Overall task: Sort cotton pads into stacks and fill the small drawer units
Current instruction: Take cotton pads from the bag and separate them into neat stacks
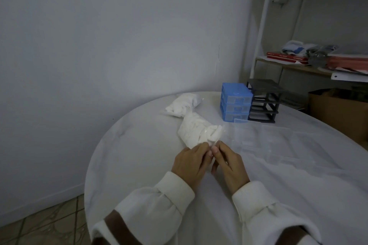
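Note:
A clear plastic bag of white cotton pads (196,131) lies on the round white table (139,145), just beyond my hands. My left hand (189,165) and my right hand (229,165) meet at the bag's near end, and both pinch its plastic edge with thumb and fingers. A second bag of cotton pads (183,104) lies farther back. The blue drawer unit (236,101) stands at the back with its drawers in. Beside it on the right stands a black drawer frame (264,101) with empty slots. Several clear drawers (264,141) lie on the table to the right of my hands.
A grey wall runs along the left and back. A shelf rack (310,59) with red books and cloths stands at the right rear, with a cardboard box (338,111) under it. Tiled floor (49,223) shows at the lower left, past the table's edge.

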Motion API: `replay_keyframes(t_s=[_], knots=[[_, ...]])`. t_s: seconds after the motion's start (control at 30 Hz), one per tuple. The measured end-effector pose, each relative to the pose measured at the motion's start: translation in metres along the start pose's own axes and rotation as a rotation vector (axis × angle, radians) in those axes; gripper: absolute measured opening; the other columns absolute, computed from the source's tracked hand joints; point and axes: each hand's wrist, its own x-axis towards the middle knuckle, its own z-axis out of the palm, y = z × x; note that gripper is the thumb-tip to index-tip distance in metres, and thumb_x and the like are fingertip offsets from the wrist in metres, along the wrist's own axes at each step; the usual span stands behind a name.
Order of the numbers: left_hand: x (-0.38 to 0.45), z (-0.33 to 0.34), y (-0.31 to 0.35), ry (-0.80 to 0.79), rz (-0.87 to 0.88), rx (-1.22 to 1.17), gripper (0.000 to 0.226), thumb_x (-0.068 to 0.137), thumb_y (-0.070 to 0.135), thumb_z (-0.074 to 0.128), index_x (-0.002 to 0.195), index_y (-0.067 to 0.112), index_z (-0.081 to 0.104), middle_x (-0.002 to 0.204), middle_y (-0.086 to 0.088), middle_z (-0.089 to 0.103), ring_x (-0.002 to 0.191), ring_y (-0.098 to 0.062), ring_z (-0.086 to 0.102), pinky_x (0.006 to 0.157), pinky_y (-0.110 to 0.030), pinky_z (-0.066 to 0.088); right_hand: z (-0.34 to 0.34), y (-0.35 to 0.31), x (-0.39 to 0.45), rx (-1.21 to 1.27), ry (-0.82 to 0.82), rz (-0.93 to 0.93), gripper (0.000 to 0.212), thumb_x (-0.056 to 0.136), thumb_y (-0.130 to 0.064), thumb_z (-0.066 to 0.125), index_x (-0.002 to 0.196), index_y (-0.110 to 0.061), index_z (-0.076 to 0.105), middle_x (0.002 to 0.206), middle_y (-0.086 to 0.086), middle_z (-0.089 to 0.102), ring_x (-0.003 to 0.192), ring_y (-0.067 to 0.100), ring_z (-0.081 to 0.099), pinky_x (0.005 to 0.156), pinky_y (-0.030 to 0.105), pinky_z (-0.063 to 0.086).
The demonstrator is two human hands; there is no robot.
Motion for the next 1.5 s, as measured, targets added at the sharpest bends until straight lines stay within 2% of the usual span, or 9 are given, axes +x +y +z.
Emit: replay_keyframes(t_s=[0.27, 0.47, 0.77, 0.9, 1.03, 1.2, 1.37, 1.43, 1.5], knots=[[0.004, -0.003, 0.003, 0.098, 0.119, 0.272, 0.030, 0.085, 0.024, 0.043, 0.057, 0.016, 0.050, 0.046, 0.007, 0.051, 0.033, -0.010, 0.036, 0.049, -0.015, 0.020, 0.002, 0.005, 0.000, -0.204, 0.019, -0.102, 0.025, 0.091, -0.042, 0.034, 0.070, -0.031, 0.038, 0.052, -0.014, 0.046, 0.047, 0.008, 0.048, 0.052, 0.018, 0.040], [0.003, -0.001, 0.004, 0.132, 0.151, 0.299, 0.038, 0.091, 0.024, 0.041, 0.054, 0.016, 0.051, 0.043, 0.008, 0.050, 0.032, -0.010, 0.034, 0.052, -0.015, 0.019, 0.000, 0.005, -0.002, -0.360, 0.084, -0.156, 0.043, 0.089, -0.043, 0.028, 0.070, -0.012, 0.051, 0.051, -0.009, 0.046, 0.043, 0.013, 0.047, 0.047, 0.035, 0.046], [0.003, -0.002, 0.002, 0.162, 0.109, 0.302, 0.048, 0.097, 0.030, 0.036, 0.052, 0.016, 0.047, 0.041, 0.006, 0.047, 0.032, -0.012, 0.032, 0.052, -0.019, 0.023, 0.000, 0.007, -0.003, -0.462, 0.152, -0.147, 0.043, 0.088, -0.041, 0.032, 0.068, -0.013, 0.057, 0.046, -0.012, 0.047, 0.037, -0.006, 0.036, 0.043, 0.027, 0.043], [0.004, -0.005, 0.000, 0.144, 0.082, 0.312, 0.032, 0.083, 0.025, 0.048, 0.052, 0.016, 0.045, 0.039, 0.006, 0.043, 0.031, -0.011, 0.031, 0.046, -0.019, 0.028, -0.001, 0.007, -0.002, -0.594, 0.200, -0.180, 0.038, 0.087, -0.038, 0.037, 0.064, -0.015, 0.056, 0.041, -0.004, 0.052, 0.033, 0.011, 0.046, 0.036, 0.024, 0.037], [0.004, -0.006, 0.002, 0.153, 0.047, 0.299, 0.031, 0.082, 0.023, 0.047, 0.052, 0.016, 0.045, 0.039, 0.006, 0.042, 0.031, -0.012, 0.029, 0.046, -0.016, 0.029, -0.002, 0.010, -0.001, -0.628, 0.195, -0.132, 0.037, 0.085, -0.039, 0.038, 0.061, -0.016, 0.055, 0.040, -0.004, 0.052, 0.033, 0.012, 0.046, 0.040, 0.011, 0.025], [0.007, -0.015, 0.000, 0.244, -0.145, 0.327, 0.031, 0.081, 0.022, 0.045, 0.051, 0.016, 0.043, 0.036, 0.001, 0.040, 0.031, -0.017, 0.027, 0.049, -0.018, 0.019, -0.006, 0.003, -0.001, -0.647, 0.182, 0.148, 0.038, 0.087, -0.039, 0.036, 0.065, -0.014, 0.055, 0.054, 0.001, 0.061, 0.052, 0.021, 0.056, 0.050, 0.025, 0.036], [0.009, -0.025, 0.002, 0.346, -0.283, 0.239, 0.034, 0.085, 0.024, 0.044, 0.053, 0.014, 0.042, 0.040, 0.008, 0.026, 0.041, -0.013, 0.017, 0.048, -0.015, 0.015, -0.015, -0.003, 0.002, -0.576, 0.200, 0.286, 0.026, 0.092, -0.020, 0.049, 0.067, -0.014, 0.054, 0.062, 0.001, 0.064, 0.061, 0.020, 0.058, 0.056, 0.026, 0.040], [0.007, -0.024, 0.003, 0.315, -0.226, 0.152, 0.031, 0.087, 0.025, 0.044, 0.057, 0.016, 0.043, 0.046, 0.013, 0.027, 0.040, -0.012, 0.024, 0.052, -0.015, 0.022, -0.013, -0.001, 0.004, -0.352, 0.257, 0.220, 0.021, 0.091, -0.009, 0.051, 0.072, -0.007, 0.060, 0.074, 0.006, 0.067, 0.068, 0.022, 0.060, 0.062, 0.029, 0.047], [0.007, -0.021, 0.002, 0.249, -0.213, 0.058, 0.022, 0.086, 0.031, 0.045, 0.071, 0.017, 0.050, 0.059, 0.011, 0.046, 0.050, -0.011, 0.043, 0.063, -0.017, 0.028, -0.014, -0.004, 0.006, -0.045, 0.297, 0.223, 0.019, 0.092, 0.000, 0.049, 0.079, 0.000, 0.063, 0.092, 0.005, 0.066, 0.079, 0.017, 0.061, 0.070, 0.027, 0.054]])
